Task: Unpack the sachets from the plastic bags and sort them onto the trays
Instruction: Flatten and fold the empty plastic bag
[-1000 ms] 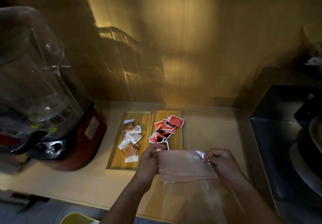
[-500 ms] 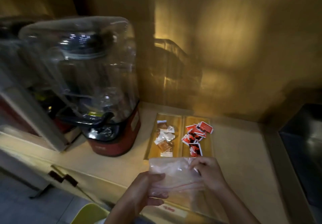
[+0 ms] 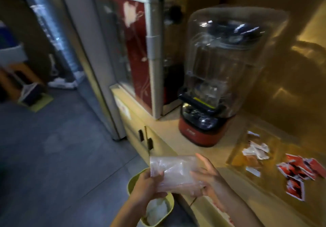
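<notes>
An empty clear plastic bag (image 3: 173, 171), crumpled and partly folded, is held between both hands over the counter's front edge. My left hand (image 3: 147, 185) grips its lower left side. My right hand (image 3: 206, 175) holds the right side, fingers partly spread behind the film. On the counter to the right lie two wooden trays (image 3: 237, 153): white and brown sachets (image 3: 255, 151) on the left one, red sachets (image 3: 298, 169) on the right one. One red sachet (image 3: 295, 188) lies nearest me.
A yellow-green bin (image 3: 169, 207) with crumpled clear plastic inside stands on the floor below my hands. A red-based blender (image 3: 208, 78) under a clear cover stands on the counter, next to a tall red-and-white cabinet (image 3: 134, 46). Grey floor spreads to the left.
The view has swung left, away from the trays toward the floor and bin. The bag has been folded smaller and carried left with both hands, over the counter's edge above the bin.
</notes>
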A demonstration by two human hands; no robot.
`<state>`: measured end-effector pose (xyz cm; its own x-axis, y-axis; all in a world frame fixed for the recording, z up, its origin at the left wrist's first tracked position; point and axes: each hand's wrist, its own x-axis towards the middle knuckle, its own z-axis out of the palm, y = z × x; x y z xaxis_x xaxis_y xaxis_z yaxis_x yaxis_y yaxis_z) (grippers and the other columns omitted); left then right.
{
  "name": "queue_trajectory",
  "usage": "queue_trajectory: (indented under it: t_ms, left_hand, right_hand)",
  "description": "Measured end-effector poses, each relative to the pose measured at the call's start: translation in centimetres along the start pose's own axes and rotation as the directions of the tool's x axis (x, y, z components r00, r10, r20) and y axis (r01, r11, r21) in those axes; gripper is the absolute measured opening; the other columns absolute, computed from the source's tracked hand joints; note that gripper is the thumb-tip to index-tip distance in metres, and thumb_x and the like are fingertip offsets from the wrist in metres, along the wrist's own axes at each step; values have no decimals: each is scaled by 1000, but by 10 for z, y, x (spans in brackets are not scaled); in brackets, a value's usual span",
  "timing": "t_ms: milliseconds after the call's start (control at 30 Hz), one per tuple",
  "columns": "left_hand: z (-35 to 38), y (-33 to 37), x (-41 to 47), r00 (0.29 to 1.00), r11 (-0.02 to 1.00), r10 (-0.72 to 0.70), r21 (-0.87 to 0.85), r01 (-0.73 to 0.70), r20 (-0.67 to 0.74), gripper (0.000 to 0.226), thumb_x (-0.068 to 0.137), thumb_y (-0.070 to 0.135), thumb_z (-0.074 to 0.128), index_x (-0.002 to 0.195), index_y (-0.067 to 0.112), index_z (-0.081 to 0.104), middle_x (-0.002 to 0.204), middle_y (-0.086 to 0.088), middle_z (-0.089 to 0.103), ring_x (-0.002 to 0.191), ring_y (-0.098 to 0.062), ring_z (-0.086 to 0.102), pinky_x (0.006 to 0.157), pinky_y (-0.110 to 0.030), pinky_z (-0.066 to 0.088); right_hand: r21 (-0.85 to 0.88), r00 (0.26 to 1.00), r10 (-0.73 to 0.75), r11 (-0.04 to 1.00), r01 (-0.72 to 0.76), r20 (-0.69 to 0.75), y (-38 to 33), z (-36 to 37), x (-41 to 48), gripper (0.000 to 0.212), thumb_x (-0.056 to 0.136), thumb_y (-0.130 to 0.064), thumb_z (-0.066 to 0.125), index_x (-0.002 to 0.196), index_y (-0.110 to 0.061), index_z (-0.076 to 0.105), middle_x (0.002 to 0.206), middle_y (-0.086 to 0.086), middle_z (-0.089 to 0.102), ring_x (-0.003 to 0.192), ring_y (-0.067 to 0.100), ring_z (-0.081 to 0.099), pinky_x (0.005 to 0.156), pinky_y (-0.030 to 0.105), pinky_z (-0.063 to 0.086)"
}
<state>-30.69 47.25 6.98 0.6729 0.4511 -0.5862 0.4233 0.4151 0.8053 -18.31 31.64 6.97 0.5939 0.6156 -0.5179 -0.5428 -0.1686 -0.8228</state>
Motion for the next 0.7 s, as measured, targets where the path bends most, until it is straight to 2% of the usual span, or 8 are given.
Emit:
queue_trajectory:
  t_ms: [100,167,233,367,433,533,633,700]
  left_hand:
    - [-20,-21,2,989,997,-72,-50,66,-131,18,90,23,58,102,11,61,93,-10,70,78,-21,67,54,-29,56]
    - [-31,-38,5,973,989,-134,-81,120,-190,19,86,21,62,103,14,56,99,-11,67,83,-24,65,56,-29,54]
    - [-39,-55,8,956,980,-188,-112,167,-223,16,82,15,64,94,16,53,91,-10,65,75,-21,62,54,-25,50]
    - [-46,-88,28,910,966,-252,-137,218,-330,33,79,1,61,100,15,40,93,-15,57,71,-21,55,48,-26,45]
    - [-47,-102,46,903,993,-117,-25,117,-413,30,80,-3,59,89,18,40,81,-8,54,64,-16,51,48,-22,43]
    - [-50,-121,78,855,958,235,259,-123,-463,28,84,2,59,74,23,45,70,5,51,62,-11,47,53,-12,41]
    - [-53,-139,116,795,869,420,446,-213,-438,22,88,8,57,82,29,55,80,12,56,74,-6,54,62,-8,41]
    - [-55,-153,137,758,836,490,476,-271,-430,14,90,13,52,99,22,59,92,11,56,86,-3,56,70,-5,43]
  right_hand:
    - [-125,1000,-3,992,3,-2,15,20,21,60,74,10,63,120,-24,46,99,18,67,73,27,65,50,29,53]
    - [-168,998,11,986,-22,-65,31,27,35,55,72,13,64,114,-19,49,90,16,67,72,26,64,47,23,52]
    - [-241,991,16,969,-47,-132,52,30,50,47,71,13,65,108,-13,51,79,12,63,63,24,59,43,21,48]
    - [-387,980,-29,921,-50,-195,92,33,79,28,75,8,63,79,-18,52,81,14,61,69,30,58,63,38,49]
    - [-477,972,-110,879,-4,-210,106,35,92,28,77,2,63,72,-25,55,80,7,62,76,29,60,67,39,50]
    - [-591,934,-289,798,115,-209,125,36,118,34,80,2,61,70,-30,61,78,3,64,74,22,57,64,10,45]
    - [-719,870,-469,657,228,-153,140,38,149,21,83,7,58,94,-5,71,94,10,63,84,19,56,69,-8,36]
    - [-780,838,-540,554,290,-72,157,37,170,24,82,10,56,103,5,67,98,14,60,87,20,56,71,-6,38]
